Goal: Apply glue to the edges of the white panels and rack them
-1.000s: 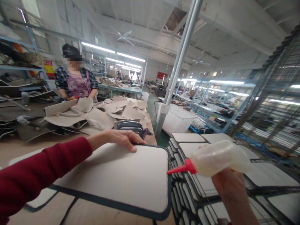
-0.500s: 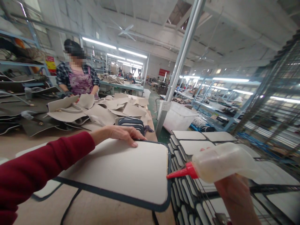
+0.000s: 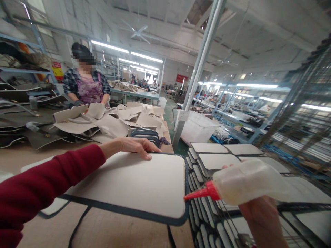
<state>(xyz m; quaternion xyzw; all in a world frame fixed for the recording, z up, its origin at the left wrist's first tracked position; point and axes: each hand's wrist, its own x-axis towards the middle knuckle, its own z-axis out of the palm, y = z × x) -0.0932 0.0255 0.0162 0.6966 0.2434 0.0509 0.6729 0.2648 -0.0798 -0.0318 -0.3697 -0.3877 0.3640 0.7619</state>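
A pale panel with a dark blue border [image 3: 139,186] is tilted over the table in front of me. My left hand [image 3: 138,147] grips its far edge, thumb on the pale face, fingers behind the rim. On the right, a translucent squeeze bottle [image 3: 248,181] with a red nozzle [image 3: 204,192] lies nearly level in my right hand [image 3: 258,210], which is wrapped around it from below. The nozzle tip touches or almost touches the panel's right border, where a thin yellowish line runs along the inner edge. Most of my right fingers are hidden behind the bottle.
Several similar bordered panels [image 3: 214,161] lie on a rack to the right. Beige cut pieces [image 3: 116,122] are heaped on the table [image 3: 108,227], with a stack of dark-edged pieces [image 3: 144,136] nearby. A co-worker [image 3: 86,82] stands behind the heap. A metal post [image 3: 195,75] rises beyond.
The nozzle tip has shifted slightly down along the panel's right border, toward the near corner. The panel's near edge has risen a little; the left hand keeps its grip.
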